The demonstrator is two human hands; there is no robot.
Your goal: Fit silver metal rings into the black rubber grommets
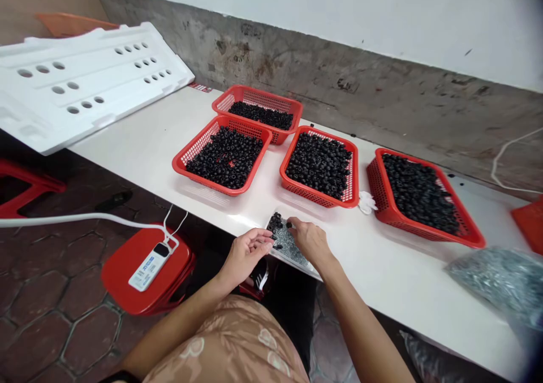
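Observation:
A shallow tray point(306, 268) lies at the table's front edge, with small silvery metal pieces point(291, 248) spread in it. Small black plastic parts point(275, 222) are heaped at its left end. My left hand point(249, 254) is over the tray's left side, thumb and fingers bent towards each other around a small black part at the fingertips. From the right, my right hand point(311, 240) reaches over the tray, its thumb and fingers pinching another small black part point(289, 224).
Several red baskets point(354, 173) of black parts stand behind the tray on the white table point(139, 140). A bag of metal pieces point(500, 278) lies at right. White foam panel point(97, 72) rests at left. A power strip point(149, 267) sits on a red stool point(119, 275).

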